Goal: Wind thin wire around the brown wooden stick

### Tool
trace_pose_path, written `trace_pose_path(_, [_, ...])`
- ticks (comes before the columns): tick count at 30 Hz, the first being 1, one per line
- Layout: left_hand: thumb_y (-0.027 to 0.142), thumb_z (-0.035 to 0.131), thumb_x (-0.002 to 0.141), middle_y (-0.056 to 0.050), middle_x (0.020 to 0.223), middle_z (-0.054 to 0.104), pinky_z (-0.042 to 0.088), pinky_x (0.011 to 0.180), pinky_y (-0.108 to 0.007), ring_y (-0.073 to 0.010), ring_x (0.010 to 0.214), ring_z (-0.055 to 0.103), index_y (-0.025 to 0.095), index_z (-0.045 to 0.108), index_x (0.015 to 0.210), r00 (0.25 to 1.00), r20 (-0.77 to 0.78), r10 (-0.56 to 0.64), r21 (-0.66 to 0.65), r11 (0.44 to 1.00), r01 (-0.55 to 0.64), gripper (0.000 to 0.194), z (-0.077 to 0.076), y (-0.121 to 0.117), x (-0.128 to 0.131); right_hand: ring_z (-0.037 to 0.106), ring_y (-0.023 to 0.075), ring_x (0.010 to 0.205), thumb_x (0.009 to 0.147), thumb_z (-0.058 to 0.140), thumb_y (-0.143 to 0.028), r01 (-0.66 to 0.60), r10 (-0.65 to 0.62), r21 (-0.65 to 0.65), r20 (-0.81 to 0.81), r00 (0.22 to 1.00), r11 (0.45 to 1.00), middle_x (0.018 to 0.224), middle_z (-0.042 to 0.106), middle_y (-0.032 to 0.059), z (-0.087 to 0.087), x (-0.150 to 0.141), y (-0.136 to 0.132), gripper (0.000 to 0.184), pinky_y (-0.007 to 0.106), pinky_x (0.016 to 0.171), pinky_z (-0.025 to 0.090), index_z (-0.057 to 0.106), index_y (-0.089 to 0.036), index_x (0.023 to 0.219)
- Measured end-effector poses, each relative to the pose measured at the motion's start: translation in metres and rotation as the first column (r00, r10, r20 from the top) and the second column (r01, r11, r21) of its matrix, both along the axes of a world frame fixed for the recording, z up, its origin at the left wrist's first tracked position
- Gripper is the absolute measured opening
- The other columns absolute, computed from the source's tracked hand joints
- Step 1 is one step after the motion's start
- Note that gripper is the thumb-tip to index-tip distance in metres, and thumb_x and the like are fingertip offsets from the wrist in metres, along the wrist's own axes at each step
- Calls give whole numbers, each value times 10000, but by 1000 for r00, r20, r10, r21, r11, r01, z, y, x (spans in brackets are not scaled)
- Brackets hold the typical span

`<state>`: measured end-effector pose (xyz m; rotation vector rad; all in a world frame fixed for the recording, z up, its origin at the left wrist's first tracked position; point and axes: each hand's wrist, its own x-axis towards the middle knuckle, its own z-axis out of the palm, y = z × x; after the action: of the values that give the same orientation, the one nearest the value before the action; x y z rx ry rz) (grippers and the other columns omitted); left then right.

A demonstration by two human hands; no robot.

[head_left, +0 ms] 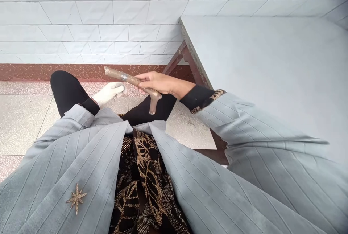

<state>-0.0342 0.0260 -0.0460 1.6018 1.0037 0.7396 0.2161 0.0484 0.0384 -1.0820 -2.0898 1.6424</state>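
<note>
My right hand (153, 82), bare, is closed round the middle of a brown, rod-like tool (129, 78). The tool slants down to the right and has a short bent end (154, 104) pointing towards me. A shiny, greyish band circles it left of my fingers, and its surface looks wrapped in something glossy. My left hand (110, 93) wears a white glove and is closed just below the tool's left part, apart from it. Something pale and rounded shows at its fingertips, too unclear to name.
A grey-white tabletop (258, 63) on reddish-brown legs (193, 63) stands to the right, its edge near my right forearm. Ahead is a white tiled wall (95, 12) with a reddish-brown skirting (27, 72). My knees in black are above a speckled floor (24, 118).
</note>
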Motion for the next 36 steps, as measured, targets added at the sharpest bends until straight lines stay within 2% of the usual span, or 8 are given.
trace_pose_path(5, [292,513,997,4,681,536,354,573,-255,-103,583,443,169,628,859,989,-143,-24,68,997,34,218,18,-8,12,605,115,646,872,734,-177,-2,-10,-123,-97,995,992,799,674,5,3,15,-18,218,238,605,549,728,-197,1090])
trace_pose_path(10, [280,509,966,-14,757,611,406,652,-286,-141,681,531,181,634,870,930,-356,94,268,963,5,187,30,-6,12,548,101,564,867,682,-106,157,-159,-27,-82,984,987,677,597,-39,-2,8,-15,317,211,532,486,722,-199,1167])
trace_pose_path(14, [216,513,932,-30,857,672,449,687,-283,-146,733,588,192,654,945,923,-379,69,257,966,33,143,31,-4,7,526,100,558,875,678,-116,198,-196,16,-101,975,980,668,578,-39,-4,5,-14,250,213,526,463,721,-204,1106])
trace_pose_path(19, [265,462,990,9,664,557,424,604,-271,-135,590,524,194,650,1028,952,-300,-65,99,990,99,204,28,-2,10,505,104,558,920,609,-121,294,-281,64,-153,947,954,677,562,-23,-2,10,-4,91,233,539,446,654,-199,933])
trace_pose_path(23, [279,470,988,-26,773,647,438,679,-298,-163,683,580,207,675,987,910,-402,101,312,949,32,218,30,-9,16,483,116,538,921,593,-130,358,-353,202,-62,934,912,628,525,-36,-4,15,10,123,259,572,442,674,-197,985])
trace_pose_path(30, [358,529,1008,-40,718,621,347,651,-322,-189,644,565,223,722,987,647,-641,413,585,808,63,236,61,-26,10,686,234,911,889,659,-215,92,-288,625,220,932,776,975,755,72,-15,21,22,320,355,862,507,782,-192,1184])
trace_pose_path(34, [304,483,1016,-87,834,703,335,642,-335,-206,698,604,190,745,1033,515,-724,459,621,759,196,286,91,-20,4,698,254,1015,904,646,-271,-108,-105,570,329,938,814,1143,781,87,-11,23,18,438,376,934,504,767,-208,1321])
trace_pose_path(36, [242,468,1000,-62,866,726,376,676,-315,-188,740,626,201,753,1026,526,-749,403,588,770,249,289,104,-14,2,697,252,1012,904,657,-322,-205,14,496,362,932,844,1164,784,78,-4,24,13,497,367,919,508,749,-217,1380])
